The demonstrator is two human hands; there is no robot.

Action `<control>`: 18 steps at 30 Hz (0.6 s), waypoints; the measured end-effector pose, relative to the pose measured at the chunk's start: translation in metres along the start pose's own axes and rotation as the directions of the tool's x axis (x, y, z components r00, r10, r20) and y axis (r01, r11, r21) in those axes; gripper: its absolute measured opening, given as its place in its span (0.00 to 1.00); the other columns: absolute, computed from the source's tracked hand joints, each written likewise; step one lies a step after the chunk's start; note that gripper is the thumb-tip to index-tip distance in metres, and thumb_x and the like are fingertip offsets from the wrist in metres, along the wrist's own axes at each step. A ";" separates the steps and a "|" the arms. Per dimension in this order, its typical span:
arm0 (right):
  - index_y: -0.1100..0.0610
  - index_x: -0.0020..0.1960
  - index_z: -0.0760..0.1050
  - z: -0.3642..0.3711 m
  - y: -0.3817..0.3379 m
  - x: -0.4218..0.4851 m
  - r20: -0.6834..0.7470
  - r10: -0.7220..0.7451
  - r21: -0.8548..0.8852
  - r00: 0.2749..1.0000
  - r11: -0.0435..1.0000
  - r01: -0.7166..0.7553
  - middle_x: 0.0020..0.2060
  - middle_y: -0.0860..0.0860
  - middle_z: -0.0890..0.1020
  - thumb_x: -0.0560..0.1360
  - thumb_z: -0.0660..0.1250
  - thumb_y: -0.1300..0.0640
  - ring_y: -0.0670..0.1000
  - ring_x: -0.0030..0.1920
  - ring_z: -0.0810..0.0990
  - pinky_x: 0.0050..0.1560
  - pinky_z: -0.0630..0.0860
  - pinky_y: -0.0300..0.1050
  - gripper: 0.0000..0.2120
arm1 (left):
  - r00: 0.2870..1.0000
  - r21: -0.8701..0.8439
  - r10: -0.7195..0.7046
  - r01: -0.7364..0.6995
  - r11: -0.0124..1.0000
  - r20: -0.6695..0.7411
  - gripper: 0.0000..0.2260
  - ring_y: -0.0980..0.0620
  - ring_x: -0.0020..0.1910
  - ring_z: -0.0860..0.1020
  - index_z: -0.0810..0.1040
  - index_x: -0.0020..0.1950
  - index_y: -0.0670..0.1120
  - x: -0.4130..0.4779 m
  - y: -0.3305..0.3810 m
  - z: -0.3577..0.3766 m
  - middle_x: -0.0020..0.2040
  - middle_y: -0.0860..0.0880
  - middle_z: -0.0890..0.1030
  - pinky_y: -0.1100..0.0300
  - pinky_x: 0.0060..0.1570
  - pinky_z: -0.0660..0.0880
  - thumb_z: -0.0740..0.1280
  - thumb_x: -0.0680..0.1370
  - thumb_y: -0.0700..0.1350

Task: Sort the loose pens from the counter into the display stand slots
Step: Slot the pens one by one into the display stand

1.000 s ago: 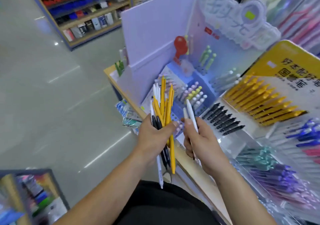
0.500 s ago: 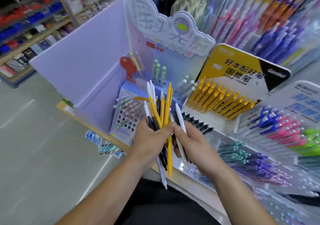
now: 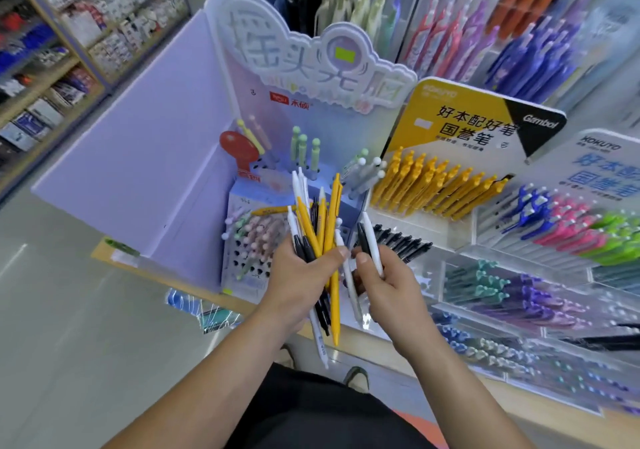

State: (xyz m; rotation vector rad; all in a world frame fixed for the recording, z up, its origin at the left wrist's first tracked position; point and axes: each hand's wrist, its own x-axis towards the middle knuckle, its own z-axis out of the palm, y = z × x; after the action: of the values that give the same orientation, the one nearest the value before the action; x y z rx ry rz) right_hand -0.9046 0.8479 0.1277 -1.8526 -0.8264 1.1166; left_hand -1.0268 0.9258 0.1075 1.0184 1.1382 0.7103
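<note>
Your left hand (image 3: 298, 275) fingers grip a big bunch of pens (image 3: 320, 227). Your right hand (image 3: 388, 286) pinches a white pen (image 3: 372, 244) near the display stand (image 3: 450, 119). I think most pens still need slots.

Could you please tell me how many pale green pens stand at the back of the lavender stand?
3, side by side right of the red round ornament: left pale green pen, middle pale green pen, right pale green pen. The held pen bundle may hide more.
</note>
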 end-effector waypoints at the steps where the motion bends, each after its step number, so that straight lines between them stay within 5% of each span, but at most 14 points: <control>1: 0.52 0.54 0.76 -0.004 0.000 0.000 0.011 -0.005 -0.013 1.000 1.000 0.005 0.46 0.65 0.80 0.85 0.60 0.46 0.60 0.40 0.78 0.40 0.77 0.55 0.11 | 1.000 -0.007 0.012 -0.012 1.000 -0.008 0.08 0.57 0.43 0.86 0.83 0.54 0.48 -0.002 0.002 0.002 0.42 0.54 0.87 0.65 0.40 0.81 0.77 0.77 0.39; 5: 0.54 0.55 0.76 -0.016 -0.006 0.000 0.121 -0.004 0.050 0.993 0.999 -0.002 0.43 0.58 0.82 0.85 0.61 0.48 0.56 0.40 0.82 0.36 0.77 0.41 0.11 | 0.998 -0.117 -0.006 -0.001 0.993 -0.064 0.10 0.51 0.48 0.87 0.82 0.56 0.46 -0.010 0.006 0.012 0.46 0.50 0.88 0.55 0.47 0.84 0.77 0.77 0.38; 9: 0.55 0.54 0.76 -0.022 -0.013 0.000 0.179 -0.051 0.008 0.982 0.999 0.050 0.32 0.46 0.79 0.85 0.60 0.50 0.52 0.34 0.82 0.38 0.82 0.48 0.10 | 0.995 -0.197 -0.031 0.012 0.980 -0.095 0.08 0.44 0.42 0.87 0.82 0.54 0.45 -0.012 0.007 0.019 0.45 0.43 0.87 0.50 0.37 0.83 0.77 0.77 0.38; 13: 0.54 0.58 0.70 -0.035 -0.011 -0.007 0.248 -0.019 0.025 0.969 1.000 0.014 0.30 0.47 0.80 0.86 0.59 0.47 0.58 0.30 0.77 0.34 0.75 0.52 0.10 | 0.998 -0.169 -0.033 0.022 0.985 -0.060 0.13 0.40 0.49 0.86 0.82 0.58 0.44 -0.016 -0.001 0.027 0.49 0.43 0.87 0.39 0.49 0.83 0.79 0.76 0.42; 18: 0.55 0.53 0.64 -0.059 -0.003 -0.016 0.319 0.045 0.090 0.947 0.993 -0.077 0.29 0.46 0.79 0.86 0.56 0.46 0.57 0.30 0.74 0.31 0.71 0.46 0.12 | 0.992 -0.180 -0.119 0.123 0.976 0.035 0.09 0.43 0.34 0.82 0.82 0.54 0.40 -0.022 -0.004 0.046 0.39 0.42 0.84 0.50 0.38 0.79 0.77 0.76 0.40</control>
State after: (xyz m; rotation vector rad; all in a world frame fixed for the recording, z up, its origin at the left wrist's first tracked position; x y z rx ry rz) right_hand -0.8581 0.8179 0.1532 -1.6470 -0.8775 1.4951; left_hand -0.9897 0.8918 0.1165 0.7945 1.0841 0.6898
